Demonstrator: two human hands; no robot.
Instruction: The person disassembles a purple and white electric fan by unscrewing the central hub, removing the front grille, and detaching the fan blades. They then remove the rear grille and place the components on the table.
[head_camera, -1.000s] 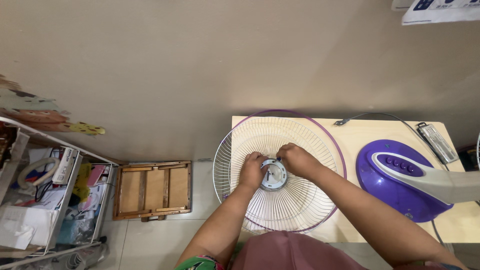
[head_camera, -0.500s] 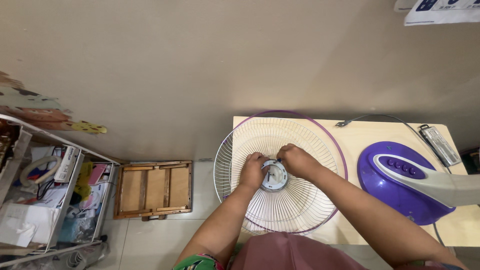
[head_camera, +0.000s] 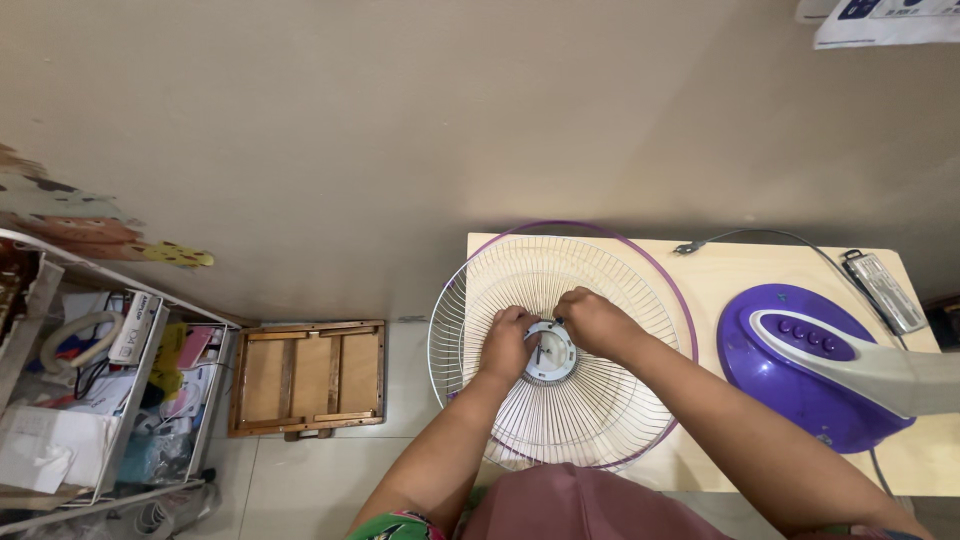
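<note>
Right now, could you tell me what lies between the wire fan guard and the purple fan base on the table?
In the head view, only a bare strip of the light wooden table separates the wire fan guard from the purple fan base; the right forearm crosses its near end.

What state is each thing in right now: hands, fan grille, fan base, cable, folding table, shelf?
Left hand: fingers curled on the hub's left edge.
Right hand: gripping the hub's upper right edge.
Wire grille: lying flat on the table, overhanging its left edge.
Centre hub: seated in the grille.
Purple fan base: resting on the table, apart from the grille.
Cable: plug end loose on the table.
Wooden folding table: folded, on the floor.
Wire shelf: filled with clutter.
</note>
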